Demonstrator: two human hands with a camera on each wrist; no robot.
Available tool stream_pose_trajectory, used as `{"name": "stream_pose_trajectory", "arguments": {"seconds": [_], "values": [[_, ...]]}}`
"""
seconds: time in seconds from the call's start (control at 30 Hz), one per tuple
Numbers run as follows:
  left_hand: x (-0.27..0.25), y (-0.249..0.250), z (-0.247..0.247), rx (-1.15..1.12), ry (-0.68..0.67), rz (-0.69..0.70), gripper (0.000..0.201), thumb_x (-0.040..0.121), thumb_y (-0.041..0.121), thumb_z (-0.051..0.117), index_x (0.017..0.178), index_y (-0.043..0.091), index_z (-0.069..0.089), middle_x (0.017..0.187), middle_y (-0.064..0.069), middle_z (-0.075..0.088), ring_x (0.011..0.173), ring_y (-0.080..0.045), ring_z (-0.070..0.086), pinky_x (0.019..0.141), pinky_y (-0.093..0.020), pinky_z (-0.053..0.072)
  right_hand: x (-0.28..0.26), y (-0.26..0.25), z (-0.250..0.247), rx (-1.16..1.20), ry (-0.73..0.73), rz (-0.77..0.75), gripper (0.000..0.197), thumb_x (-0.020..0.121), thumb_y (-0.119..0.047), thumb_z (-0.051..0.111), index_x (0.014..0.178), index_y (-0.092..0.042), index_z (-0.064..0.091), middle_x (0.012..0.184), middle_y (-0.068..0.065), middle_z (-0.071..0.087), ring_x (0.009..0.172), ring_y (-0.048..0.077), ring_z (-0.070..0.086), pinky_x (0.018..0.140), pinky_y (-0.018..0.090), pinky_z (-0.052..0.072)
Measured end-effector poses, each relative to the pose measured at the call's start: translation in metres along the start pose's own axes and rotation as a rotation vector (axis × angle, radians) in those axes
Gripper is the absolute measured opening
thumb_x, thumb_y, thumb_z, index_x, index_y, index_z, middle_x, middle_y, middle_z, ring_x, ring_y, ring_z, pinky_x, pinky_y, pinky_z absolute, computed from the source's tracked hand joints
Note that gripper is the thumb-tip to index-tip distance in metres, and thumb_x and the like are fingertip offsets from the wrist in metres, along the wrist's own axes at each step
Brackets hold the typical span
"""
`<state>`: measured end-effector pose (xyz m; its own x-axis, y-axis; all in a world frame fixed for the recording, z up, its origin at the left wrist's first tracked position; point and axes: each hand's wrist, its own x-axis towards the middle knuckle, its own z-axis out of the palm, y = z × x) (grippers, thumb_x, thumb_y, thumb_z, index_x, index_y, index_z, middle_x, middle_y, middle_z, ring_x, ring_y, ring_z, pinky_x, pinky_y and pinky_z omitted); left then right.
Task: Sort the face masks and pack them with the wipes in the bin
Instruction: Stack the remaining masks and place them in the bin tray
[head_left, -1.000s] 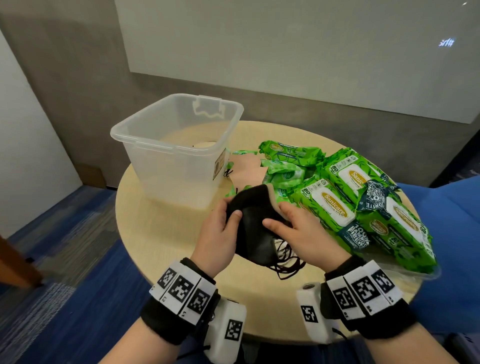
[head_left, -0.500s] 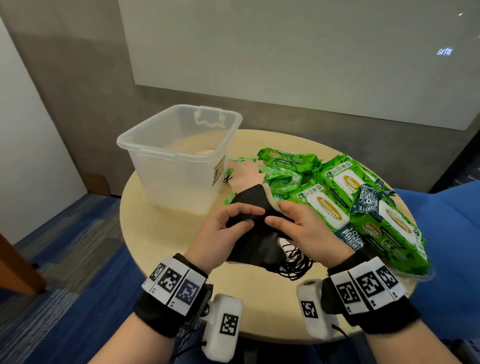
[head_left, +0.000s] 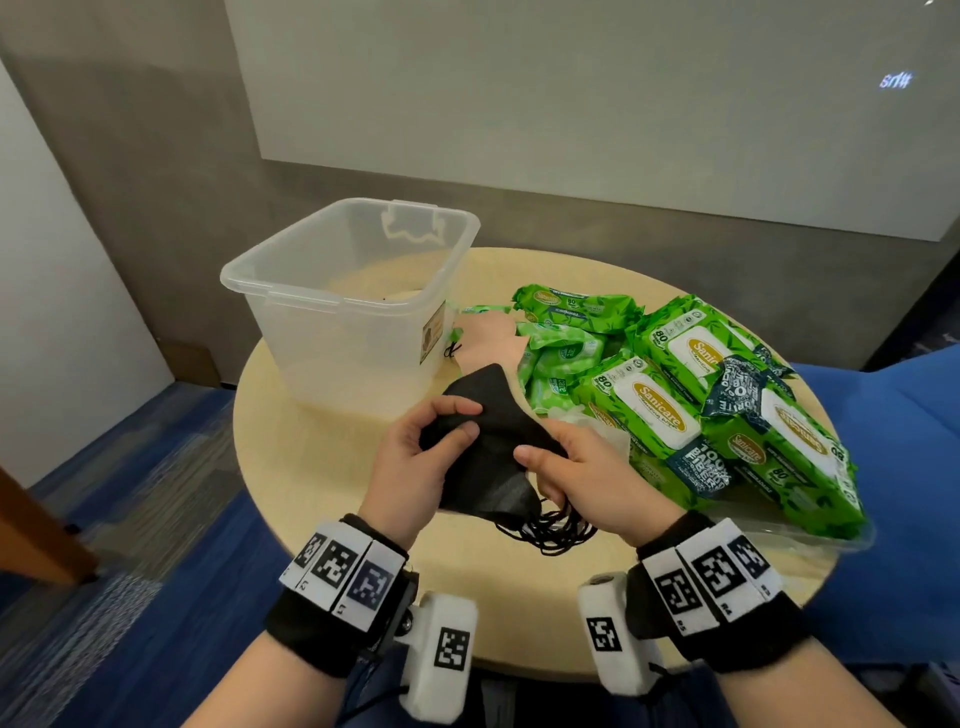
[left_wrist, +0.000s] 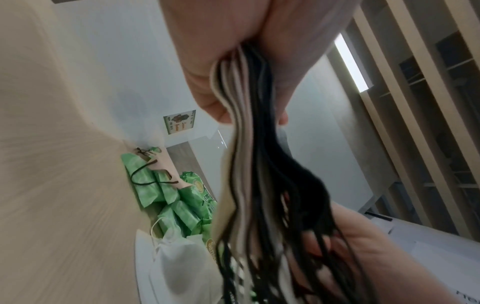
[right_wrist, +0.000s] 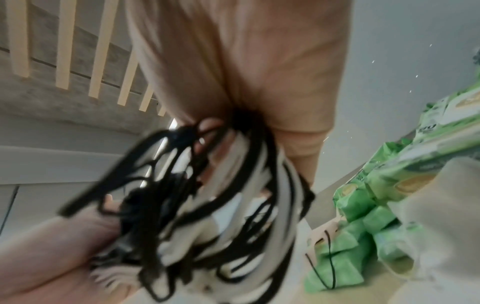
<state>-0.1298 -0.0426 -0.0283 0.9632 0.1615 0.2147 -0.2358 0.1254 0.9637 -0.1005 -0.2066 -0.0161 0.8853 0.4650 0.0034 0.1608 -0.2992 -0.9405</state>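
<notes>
Since the earlier frame, the left hand (head_left: 415, 457) has shifted onto the top edge of the black face-mask stack (head_left: 488, 452), pinching it; the right hand (head_left: 582, 478) grips the stack's right side. Stack sits at centre frame above the worktop (head_left: 311, 467), ear loops (head_left: 550, 530) dangling. Green wipe packs (head_left: 675, 395) lie right; the clear bin (head_left: 353, 312) stands upper left.

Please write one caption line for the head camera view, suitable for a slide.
Both hands, left and right, hold a stack of black masks between clear bin and green wipes packs.
</notes>
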Motion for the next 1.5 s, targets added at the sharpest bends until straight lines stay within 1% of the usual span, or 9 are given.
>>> {"name": "stream_pose_trajectory", "arguments": {"seconds": [0.23, 0.43, 0.7, 0.8, 0.97, 1.07, 1.27, 1.4, 1.5], "values": [[0.005, -0.02, -0.001, -0.163, 0.184, -0.048, 0.043, 0.082, -0.013, 0.057, 0.071, 0.026, 0.074, 0.077, 0.008, 0.071, 0.083, -0.012, 0.065, 0.075, -0.028, 0.053, 0.019, -0.003, 0.013, 0.093, 0.088, 0.059, 0.013, 0.098, -0.019, 0.042, 0.094, -0.012, 0.053, 0.052, -0.001, 0.048, 0.045, 0.007, 0.043, 0.045, 0.019, 0.038], [0.018, -0.019, -0.018, -0.028, 0.276, -0.016, 0.031, 0.083, -0.01, 0.059, 0.076, 0.018, 0.071, 0.067, 0.01, 0.069, 0.071, 0.0, 0.062, 0.068, -0.01, 0.048, 0.041, 0.012, -0.026, -0.411, 0.286, 0.095, 0.014, 0.092, -0.025, 0.054, 0.094, -0.013, 0.06, 0.092, 0.003, 0.062, 0.084, 0.017, 0.055, 0.074, 0.029, 0.041], [0.02, -0.021, -0.023, -0.004, 0.213, -0.025, 0.029, 0.083, -0.009, 0.059, 0.081, 0.017, 0.071, 0.081, 0.001, 0.069, 0.078, 0.001, 0.065, 0.073, -0.011, 0.05, 0.053, 0.048, -0.041, -1.023, -0.096, 0.428, 0.063, 0.074, -0.032, 0.076, 0.128, -0.011, 0.05, 0.131, 0.007, 0.051, 0.122, 0.022, 0.045, 0.098, 0.029, 0.036], [0.019, -0.023, -0.022, -0.016, 0.151, -0.056, 0.029, 0.084, -0.01, 0.058, 0.084, 0.016, 0.071, 0.087, 0.001, 0.07, 0.083, 0.001, 0.066, 0.074, -0.011, 0.05, 0.062, 0.057, -0.033, -1.168, -0.183, 0.466, 0.065, 0.074, -0.041, 0.074, 0.125, -0.01, 0.05, 0.124, 0.008, 0.053, 0.117, 0.025, 0.049, 0.094, 0.033, 0.042], [0.021, -0.024, -0.023, 0.009, 0.105, -0.095, 0.033, 0.084, -0.011, 0.057, 0.086, 0.018, 0.071, 0.089, 0.002, 0.07, 0.083, 0.002, 0.066, 0.07, -0.011, 0.051, 0.074, 0.057, -0.029, -1.307, -0.167, 0.443, 0.027, 0.083, -0.024, 0.064, 0.067, -0.012, 0.046, 0.077, 0.0, 0.045, 0.083, 0.022, 0.052, 0.067, 0.029, 0.042], [0.022, -0.022, -0.025, 0.043, 0.095, -0.098, 0.035, 0.084, -0.011, 0.056, 0.086, 0.02, 0.071, 0.089, 0.004, 0.07, 0.082, 0.003, 0.066, 0.071, -0.012, 0.052, 0.079, 0.06, -0.025, -1.342, -0.09, 0.41, 0.01, 0.09, -0.013, 0.051, 0.083, -0.007, 0.054, 0.086, 0.005, 0.045, 0.088, 0.027, 0.058, 0.066, 0.029, 0.042], [0.026, -0.023, -0.032, 0.14, 0.128, -0.113, 0.037, 0.087, -0.006, 0.054, 0.091, 0.027, 0.07, 0.105, -0.002, 0.068, 0.097, -0.004, 0.063, 0.081, -0.018, 0.053, 0.077, 0.041, -0.033, -1.092, -0.077, 0.402, 0.034, 0.087, -0.007, 0.047, 0.056, -0.016, 0.038, 0.062, 0.002, 0.041, 0.064, 0.023, 0.046, 0.047, 0.024, 0.027], [0.03, -0.029, -0.038, 0.251, 0.11, -0.166, 0.036, 0.089, 0.003, 0.055, 0.097, 0.036, 0.068, 0.118, -0.01, 0.059, 0.109, -0.018, 0.058, 0.1, -0.038, 0.047, 0.062, -0.007, -0.033, -0.87, -0.136, 0.228, 0.026, 0.085, -0.003, 0.042, 0.094, -0.007, 0.067, 0.1, 0.011, 0.065, 0.099, 0.029, 0.058, 0.078, 0.029, 0.047], [0.028, -0.024, -0.034, 0.22, 0.075, -0.159, 0.019, 0.087, 0.021, 0.061, 0.096, 0.035, 0.07, 0.114, -0.006, 0.062, 0.11, -0.015, 0.057, 0.103, -0.039, 0.042, 0.049, -0.045, -0.029, -0.74, -0.2, 0.082, 0.041, 0.082, 0.003, 0.042, 0.054, -0.025, 0.056, 0.06, -0.012, 0.052, 0.067, 0.004, 0.048, 0.06, 0.017, 0.036]]}}
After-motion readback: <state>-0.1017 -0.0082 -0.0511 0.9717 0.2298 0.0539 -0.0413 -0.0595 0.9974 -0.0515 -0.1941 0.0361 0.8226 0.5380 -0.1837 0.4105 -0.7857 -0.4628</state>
